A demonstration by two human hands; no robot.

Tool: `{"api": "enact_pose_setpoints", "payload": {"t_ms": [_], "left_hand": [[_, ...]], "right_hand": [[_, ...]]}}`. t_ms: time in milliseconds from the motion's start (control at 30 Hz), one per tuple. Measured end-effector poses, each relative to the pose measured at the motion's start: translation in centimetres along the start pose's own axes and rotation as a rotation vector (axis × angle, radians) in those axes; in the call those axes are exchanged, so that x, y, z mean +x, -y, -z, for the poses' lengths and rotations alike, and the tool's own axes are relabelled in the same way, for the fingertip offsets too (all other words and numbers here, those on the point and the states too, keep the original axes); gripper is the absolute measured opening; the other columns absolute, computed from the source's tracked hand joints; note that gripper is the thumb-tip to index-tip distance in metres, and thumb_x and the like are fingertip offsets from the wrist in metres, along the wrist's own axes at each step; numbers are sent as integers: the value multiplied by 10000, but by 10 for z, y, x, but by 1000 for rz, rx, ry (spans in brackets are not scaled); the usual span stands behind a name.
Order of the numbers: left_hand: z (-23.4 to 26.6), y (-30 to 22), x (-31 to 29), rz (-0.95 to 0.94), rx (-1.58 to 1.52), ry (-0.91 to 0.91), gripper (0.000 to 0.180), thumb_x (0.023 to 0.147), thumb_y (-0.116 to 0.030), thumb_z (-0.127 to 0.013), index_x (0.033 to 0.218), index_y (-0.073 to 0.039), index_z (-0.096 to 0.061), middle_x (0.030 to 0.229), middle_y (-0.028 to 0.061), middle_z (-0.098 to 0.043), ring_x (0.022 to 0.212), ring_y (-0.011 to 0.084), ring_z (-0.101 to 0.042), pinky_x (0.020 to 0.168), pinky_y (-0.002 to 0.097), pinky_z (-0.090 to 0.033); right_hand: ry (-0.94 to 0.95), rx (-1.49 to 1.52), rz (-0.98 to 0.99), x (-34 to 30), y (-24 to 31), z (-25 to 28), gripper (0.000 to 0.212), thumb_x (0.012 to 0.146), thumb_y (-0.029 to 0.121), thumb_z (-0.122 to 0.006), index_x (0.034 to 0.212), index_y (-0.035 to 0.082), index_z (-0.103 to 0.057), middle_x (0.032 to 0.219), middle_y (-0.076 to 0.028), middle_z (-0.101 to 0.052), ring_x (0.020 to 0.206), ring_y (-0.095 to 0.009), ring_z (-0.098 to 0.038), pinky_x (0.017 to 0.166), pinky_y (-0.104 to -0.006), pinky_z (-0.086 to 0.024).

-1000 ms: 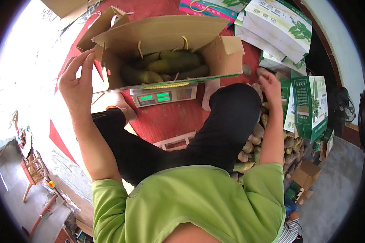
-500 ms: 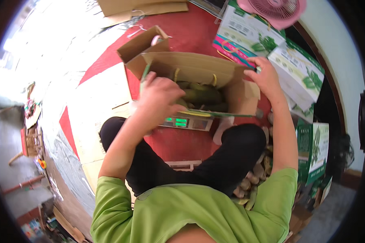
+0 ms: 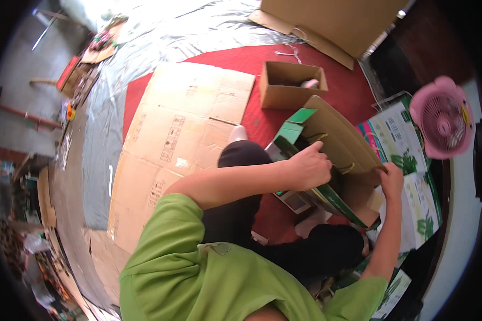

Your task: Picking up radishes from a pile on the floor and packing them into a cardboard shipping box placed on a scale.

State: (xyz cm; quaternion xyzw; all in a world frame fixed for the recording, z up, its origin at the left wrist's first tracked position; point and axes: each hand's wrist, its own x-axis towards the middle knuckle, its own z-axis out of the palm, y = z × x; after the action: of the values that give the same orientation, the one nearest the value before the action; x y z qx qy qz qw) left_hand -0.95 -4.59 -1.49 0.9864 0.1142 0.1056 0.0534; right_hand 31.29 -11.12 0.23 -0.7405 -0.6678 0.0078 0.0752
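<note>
An open cardboard carton [image 3: 334, 120], brown inside and green outside, stands between my knees on a weighing scale [image 3: 294, 202], part of whose green-lit display shows. Over the carton's near side, my left hand [image 3: 309, 167] has its fingers curled, one of them close to a yellow cord handle [image 3: 317, 137]. Whatever those fingers grip is hidden. My right hand [image 3: 392, 181] pinches the right end of the carton's far flap. A second yellow cord end [image 3: 348, 169] hangs on the inner far wall. What lies inside the carton is in shadow.
A smaller open brown box [image 3: 284, 96] sits beyond the carton on the red mat [image 3: 235, 58]. Flattened cardboard [image 3: 144, 160] spreads to the left. On the right are white and green printed cartons [image 3: 399, 134] and a pink fan [image 3: 443, 125]. A large cardboard sheet [image 3: 337, 21] stands behind.
The view has swung right, and the carton appears turned. My left hand has moved from its left end to the near side; my right hand now grips the far flap. The dark green produce inside no longer shows.
</note>
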Motion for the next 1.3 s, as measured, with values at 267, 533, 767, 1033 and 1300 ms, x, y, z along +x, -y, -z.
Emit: {"api": "enact_pose_setpoints", "payload": {"t_ms": [267,533,767,1033,1300], "left_hand": [[32,61,-57,254,-54,-135,83,731,-143,-607,782,-166,-668,802,21,-588,932,217,-614,1058,487,-324],[69,91,-156,434,102,-366,16,724,-148,-638,716,-162,-635,728,10,-536,857,193,-609,1053,437,-366],[114,89,-274,648,366,-309,76,729,-98,-590,689,-158,-616,712,10,-514,840,182,-583,1034,436,-382],[150,27,-426,945,480,-171,25,740,-147,-652,764,-137,-651,761,11,-538,870,195,-573,1068,453,-333],[116,-74,-569,1268,523,98,72,739,-90,-592,680,-117,-623,753,47,-546,884,221,-570,1102,488,-295]], "right_hand": [[2,64,60,78,89,50,133,747,126,-647,853,50,-676,824,-124,-630,800,-316,-606,692,-383,-447],[-85,-260,373,140,211,66,133,781,197,-625,840,81,-656,865,-109,-623,910,-291,-591,759,-405,-423],[-204,-50,596,156,329,43,122,751,157,-599,828,85,-660,863,-136,-646,857,-339,-617,757,-451,-477],[-97,2,746,111,494,-26,201,793,290,-657,816,91,-677,810,-101,-666,806,-267,-659,728,-416,-476],[295,264,878,-14,606,-120,141,711,137,-616,776,44,-698,799,-145,-676,761,-288,-674,684,-420,-514]]}}
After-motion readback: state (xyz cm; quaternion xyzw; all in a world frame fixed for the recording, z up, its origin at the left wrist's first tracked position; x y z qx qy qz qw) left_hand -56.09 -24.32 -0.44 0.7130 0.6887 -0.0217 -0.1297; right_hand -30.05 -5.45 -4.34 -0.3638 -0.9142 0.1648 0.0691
